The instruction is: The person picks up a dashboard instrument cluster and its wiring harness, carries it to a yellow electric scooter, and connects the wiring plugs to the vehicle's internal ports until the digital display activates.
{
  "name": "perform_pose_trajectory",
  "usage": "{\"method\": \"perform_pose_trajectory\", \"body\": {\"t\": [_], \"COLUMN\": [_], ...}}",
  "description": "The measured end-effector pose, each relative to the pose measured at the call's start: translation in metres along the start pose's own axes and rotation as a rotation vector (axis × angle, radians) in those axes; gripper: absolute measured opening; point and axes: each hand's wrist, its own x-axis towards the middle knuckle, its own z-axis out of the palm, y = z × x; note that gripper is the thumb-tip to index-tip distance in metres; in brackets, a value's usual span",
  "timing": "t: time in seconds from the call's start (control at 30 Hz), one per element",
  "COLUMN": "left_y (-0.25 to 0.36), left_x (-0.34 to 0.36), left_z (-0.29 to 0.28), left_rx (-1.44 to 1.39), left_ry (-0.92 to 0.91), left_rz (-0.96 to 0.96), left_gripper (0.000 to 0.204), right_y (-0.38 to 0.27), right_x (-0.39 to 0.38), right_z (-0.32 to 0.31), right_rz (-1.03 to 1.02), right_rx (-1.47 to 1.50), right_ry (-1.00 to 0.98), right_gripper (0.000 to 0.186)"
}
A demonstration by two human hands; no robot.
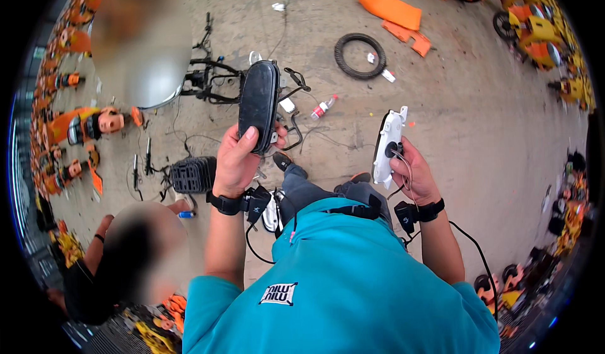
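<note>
My left hand (234, 163) is closed around the lower end of a black oval lamp (259, 102), its thumb pressed on the dark, glossy face. The lamp stands upright in my grip, with a small metal tab by its lower right edge. On the right, my right hand (417, 172) grips a lamp housing (389, 141) seen from its white back, with a dark edge along its left side. Thin wires (405, 165) come from a black plug on that housing and loop over my fingers. The two parts are held apart, in front of my body.
A black metal frame (217, 80) lies beyond my left hand, near a black crate (193, 174). Farther out are a tyre (338, 56), a plastic bottle (324, 107) and an orange panel (386, 4). A person (82, 284) is at the lower left. Yellow scooters (535, 29) line the right.
</note>
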Motion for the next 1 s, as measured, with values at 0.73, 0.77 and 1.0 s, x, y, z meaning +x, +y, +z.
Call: {"method": "perform_pose_trajectory", "body": {"t": [0.73,0.77,1.0], "left_y": [-0.194,-0.208,-0.322], "left_x": [0.360,0.384,0.475], "left_z": [0.445,0.452,0.607], "left_rx": [0.136,0.186,0.152], "left_ry": [-1.163,-1.123,-1.025], "left_rz": [-0.620,-0.616,-0.801], "left_gripper": [0.055,0.053,0.038], "right_y": [-0.213,-0.231,-0.368], "right_x": [-0.097,-0.101,-0.181], "right_z": [-0.354,-0.373,-0.467], "right_rz": [-0.949,-0.979,-1.094], "right_rx": [0.726,0.677,0.450], "right_ry": [0.393,0.424,0.696], "right_gripper": [0.037,0.038,0.048]}}
